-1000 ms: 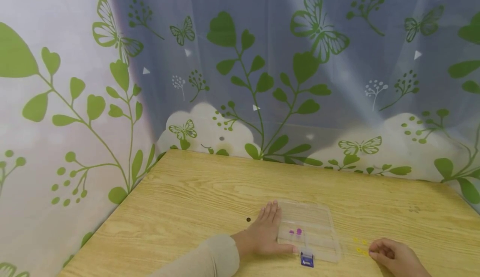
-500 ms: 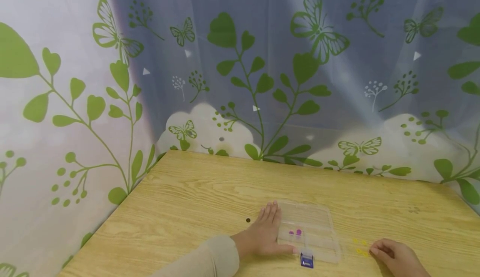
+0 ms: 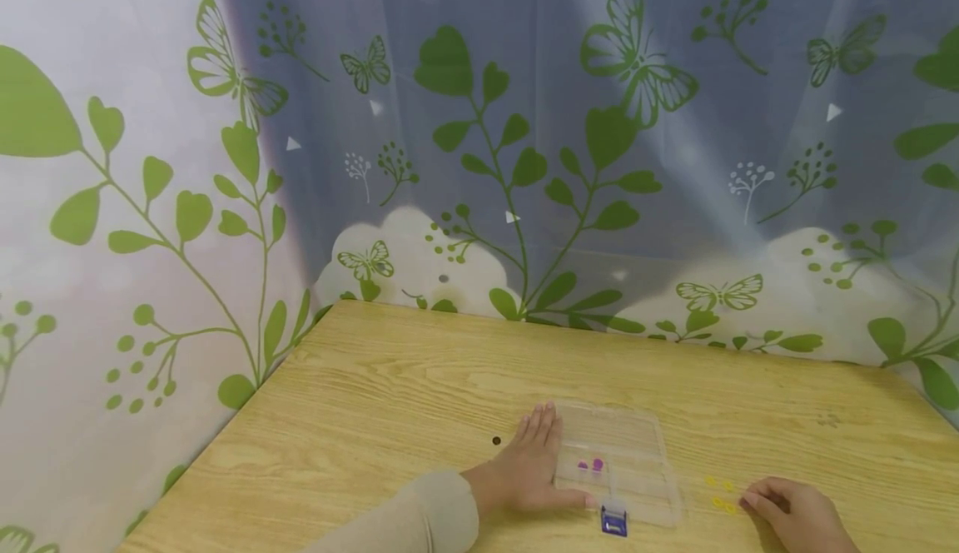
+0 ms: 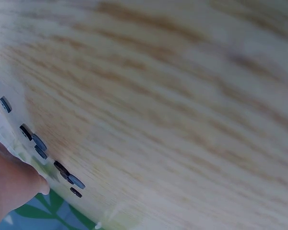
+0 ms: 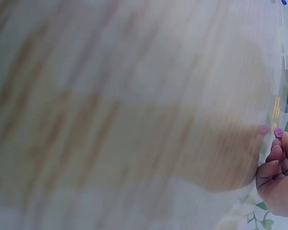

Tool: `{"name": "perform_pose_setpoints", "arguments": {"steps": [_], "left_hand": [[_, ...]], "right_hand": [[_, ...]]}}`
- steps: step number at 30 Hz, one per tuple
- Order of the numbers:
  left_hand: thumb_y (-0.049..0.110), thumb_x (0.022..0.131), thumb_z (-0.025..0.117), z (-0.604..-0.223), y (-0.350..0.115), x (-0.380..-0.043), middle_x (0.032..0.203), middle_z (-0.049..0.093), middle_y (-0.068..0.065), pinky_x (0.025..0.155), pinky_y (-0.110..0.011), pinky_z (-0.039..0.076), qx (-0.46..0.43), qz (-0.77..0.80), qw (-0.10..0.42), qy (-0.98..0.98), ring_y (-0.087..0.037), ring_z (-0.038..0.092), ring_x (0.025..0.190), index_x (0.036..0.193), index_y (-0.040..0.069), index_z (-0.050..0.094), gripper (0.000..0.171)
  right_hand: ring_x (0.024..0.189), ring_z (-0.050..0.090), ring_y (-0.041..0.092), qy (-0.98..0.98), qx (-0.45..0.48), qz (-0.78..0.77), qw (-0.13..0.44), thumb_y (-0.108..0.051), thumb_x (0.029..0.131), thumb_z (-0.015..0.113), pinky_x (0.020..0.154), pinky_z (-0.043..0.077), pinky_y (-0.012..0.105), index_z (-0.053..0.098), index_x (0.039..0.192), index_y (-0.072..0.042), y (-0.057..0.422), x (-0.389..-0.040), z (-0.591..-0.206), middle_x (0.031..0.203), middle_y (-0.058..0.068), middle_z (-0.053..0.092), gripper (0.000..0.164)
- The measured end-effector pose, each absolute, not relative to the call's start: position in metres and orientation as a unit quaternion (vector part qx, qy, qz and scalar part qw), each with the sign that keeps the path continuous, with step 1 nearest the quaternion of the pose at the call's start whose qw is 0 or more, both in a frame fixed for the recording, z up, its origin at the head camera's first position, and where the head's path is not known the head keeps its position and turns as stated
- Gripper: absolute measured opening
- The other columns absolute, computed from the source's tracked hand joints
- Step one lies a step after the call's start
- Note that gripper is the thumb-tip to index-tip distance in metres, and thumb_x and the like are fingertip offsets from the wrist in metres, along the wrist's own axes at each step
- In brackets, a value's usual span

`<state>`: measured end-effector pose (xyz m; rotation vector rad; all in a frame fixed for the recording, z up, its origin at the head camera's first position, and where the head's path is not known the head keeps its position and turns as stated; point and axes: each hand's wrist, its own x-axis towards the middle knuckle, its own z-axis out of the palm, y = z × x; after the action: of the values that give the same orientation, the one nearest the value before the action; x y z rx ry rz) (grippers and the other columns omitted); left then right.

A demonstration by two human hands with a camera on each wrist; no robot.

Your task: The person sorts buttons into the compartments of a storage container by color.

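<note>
In the head view my left hand (image 3: 528, 463) lies with straight fingers along the left side of a clear plastic compartment box (image 3: 669, 474), its thumb across the near left corner. Purple buttons (image 3: 597, 464) sit in a left compartment, and a blue latch (image 3: 614, 521) is at the box's near edge. To the right, my right hand (image 3: 802, 513) has curled fingers beside several small yellow buttons (image 3: 720, 502). The right wrist view shows a purple button (image 5: 278, 132) pinched between thumb and finger there. Several dark buttons (image 4: 40, 142) lie near the left hand (image 4: 12, 179) in the left wrist view.
The wood-grain tabletop (image 3: 419, 370) carries everything. One dark button (image 3: 496, 440) rests left of the box, and small pale pieces (image 3: 827, 419) lie at the far right. A curtain (image 3: 479, 120) printed with leaves and butterflies hangs along the back and left edges.
My right hand has shifted very slightly right and holds nearly the same pose beside the yellow buttons. The left hand and the box stay where they were.
</note>
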<state>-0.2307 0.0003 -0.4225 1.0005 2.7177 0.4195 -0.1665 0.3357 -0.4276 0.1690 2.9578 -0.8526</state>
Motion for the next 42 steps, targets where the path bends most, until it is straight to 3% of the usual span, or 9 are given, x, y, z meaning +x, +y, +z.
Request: {"name": "perform_pose_setpoints", "arguments": {"steps": [6,15,22,32,36,42], "left_hand": [[0.075,0.080,0.040,-0.422,0.001,-0.230,0.155,-0.004,-0.019,0.119,-0.041,0.007,0.341,0.138,0.105,0.924,-0.030,-0.003,0.144,0.148,0.000,0.003,0.108],[0.076,0.080,0.039,-0.425,0.003,-0.232,0.155,-0.004,-0.019,0.118,-0.041,0.007,0.341,0.132,0.102,0.925,-0.031,-0.003,0.144,0.148,0.000,0.003,0.108],[0.076,0.081,0.039,-0.425,0.003,-0.232,0.155,-0.003,-0.019,0.118,-0.041,0.007,0.342,0.131,0.099,0.925,-0.031,-0.003,0.144,0.148,0.000,0.003,0.108],[0.075,0.081,0.039,-0.422,0.002,-0.231,0.155,-0.004,-0.019,0.118,-0.040,0.007,0.339,0.129,0.103,0.926,-0.031,-0.003,0.144,0.148,0.000,0.003,0.107],[0.074,0.081,0.040,-0.420,0.002,-0.229,0.155,-0.003,-0.019,0.118,-0.041,0.007,0.336,0.133,0.108,0.926,-0.031,-0.002,0.144,0.148,0.000,0.004,0.106],[0.074,0.081,0.041,-0.417,0.001,-0.228,0.155,-0.003,-0.019,0.119,-0.041,0.007,0.333,0.131,0.108,0.928,-0.031,-0.002,0.144,0.148,-0.001,0.004,0.107]], "right_hand": [[0.076,0.060,0.006,0.957,0.067,-0.281,0.024,-0.023,0.089,0.061,0.076,0.051,0.037,0.069,0.089,-0.004,0.334,-0.166,-0.428,0.086,0.003,0.071,0.021],[0.090,0.065,0.031,0.958,0.061,-0.281,0.015,-0.021,0.090,0.059,0.082,0.050,0.047,0.068,0.091,0.000,0.328,-0.163,-0.423,0.088,0.009,0.072,0.023],[0.093,0.063,0.037,0.958,0.056,-0.282,0.002,-0.022,0.091,0.059,0.082,0.050,0.048,0.068,0.093,0.002,0.326,-0.164,-0.422,0.091,0.014,0.071,0.026],[0.088,0.066,0.022,0.954,0.065,-0.294,0.001,-0.024,0.092,0.056,0.078,0.053,0.037,0.071,0.092,-0.005,0.318,-0.166,-0.420,0.090,0.006,0.073,0.024],[0.088,0.065,0.024,0.953,0.064,-0.295,0.005,-0.026,0.093,0.055,0.077,0.052,0.038,0.071,0.093,-0.004,0.313,-0.167,-0.416,0.091,0.008,0.072,0.027],[0.070,0.058,0.004,0.953,0.055,-0.297,-0.004,-0.023,0.093,0.055,0.065,0.050,0.024,0.070,0.094,-0.004,0.303,-0.169,-0.410,0.085,0.004,0.071,0.024]]}}
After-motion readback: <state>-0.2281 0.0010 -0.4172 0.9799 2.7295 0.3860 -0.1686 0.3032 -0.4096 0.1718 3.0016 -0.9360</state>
